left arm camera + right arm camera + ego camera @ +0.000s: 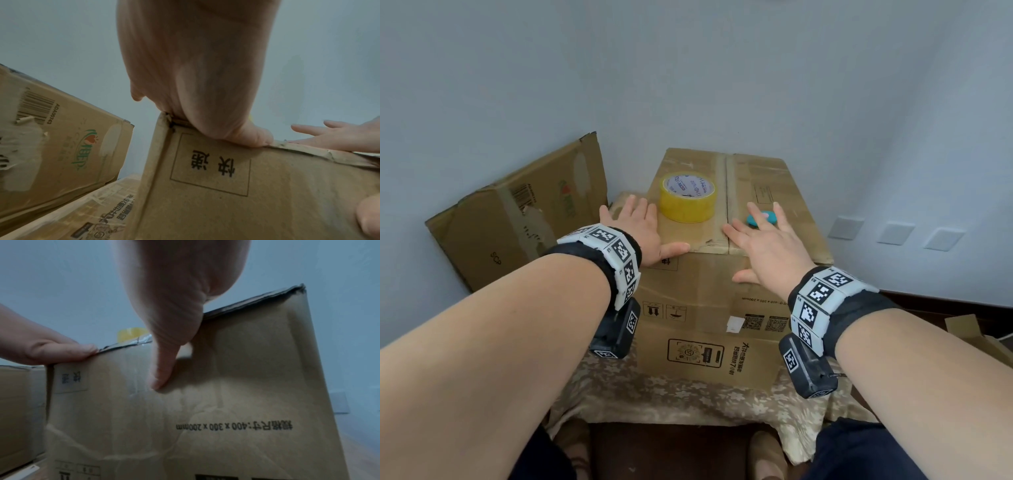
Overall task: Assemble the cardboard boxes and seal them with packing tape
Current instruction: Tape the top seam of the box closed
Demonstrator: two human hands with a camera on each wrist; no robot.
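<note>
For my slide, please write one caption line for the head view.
Both hands, left hand and right hand, press flat on closed cardboard box beside yellow tape roll.

Matt creased cardboard box (709, 294), glossy plastic tape roll (687, 202).

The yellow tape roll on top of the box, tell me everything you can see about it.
The packing tape roll is a wide ring of translucent yellow tape wound on a white cardboard core printed with blue lettering. It lies flat, hole upward, on the left top flap of the closed cardboard box, just left of the centre seam. Nothing holds it: the left hand rests flat on the flap beside it and the right hand lies across the seam. From the right wrist view only its yellow top edge shows above the box rim.
</note>
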